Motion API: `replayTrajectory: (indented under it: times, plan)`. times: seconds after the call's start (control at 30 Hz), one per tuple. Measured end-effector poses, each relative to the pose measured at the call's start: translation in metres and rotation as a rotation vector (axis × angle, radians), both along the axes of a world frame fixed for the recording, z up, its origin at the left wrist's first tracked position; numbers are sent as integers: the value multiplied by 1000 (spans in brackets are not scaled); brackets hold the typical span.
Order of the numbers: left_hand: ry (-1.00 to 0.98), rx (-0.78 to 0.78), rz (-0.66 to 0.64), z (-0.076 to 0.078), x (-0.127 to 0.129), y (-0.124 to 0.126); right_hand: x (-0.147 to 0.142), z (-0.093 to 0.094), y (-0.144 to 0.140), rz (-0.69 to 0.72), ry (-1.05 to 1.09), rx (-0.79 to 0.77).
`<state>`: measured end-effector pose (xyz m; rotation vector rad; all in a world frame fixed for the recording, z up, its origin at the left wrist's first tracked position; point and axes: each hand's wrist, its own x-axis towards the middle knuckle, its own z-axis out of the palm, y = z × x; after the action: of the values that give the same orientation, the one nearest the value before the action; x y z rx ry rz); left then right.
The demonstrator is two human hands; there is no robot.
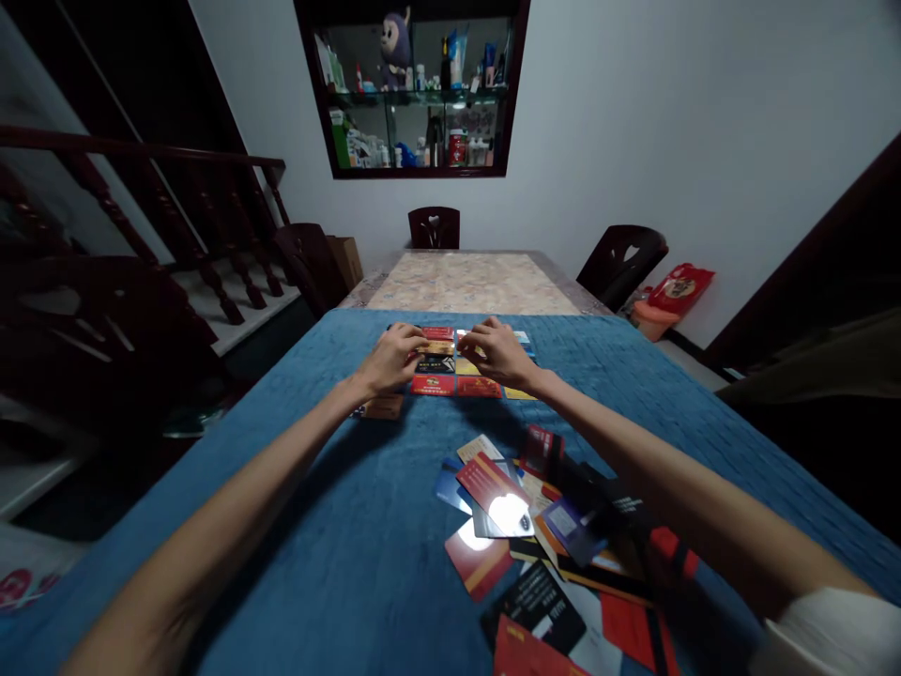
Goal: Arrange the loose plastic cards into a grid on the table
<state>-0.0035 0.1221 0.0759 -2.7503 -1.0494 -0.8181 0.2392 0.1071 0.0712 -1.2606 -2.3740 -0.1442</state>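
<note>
Rectangular surface (471, 282): mottled beige, darker speckled border. Over its near part, blue fabric cloth (366, 563), faintly lined. Laid rows: red rectangular card with yellowish emblem (432, 386); black rectangular card with white angular lines (437, 365). Loose pile: glossy red card with white glare (485, 481); black card with pale print (531, 606); deep blue rectangular card (449, 486); red card with black stripe (626, 627). Off-white fabric sleeve (837, 629), plain.
</note>
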Motion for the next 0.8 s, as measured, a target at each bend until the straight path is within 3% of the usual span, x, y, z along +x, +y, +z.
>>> replayTrajectory:
  times: [0.23,0.47,0.8]
  plan:
    - [-75,27,-99,-18,17,-41,34,-19,-58,29,57,29]
    - [-70,-17,-119,-37,32,-82,60,-41,-117,-17,120,109]
    - [-123,47,-151,-65,49,-123,75,-53,-146,-49,223,110]
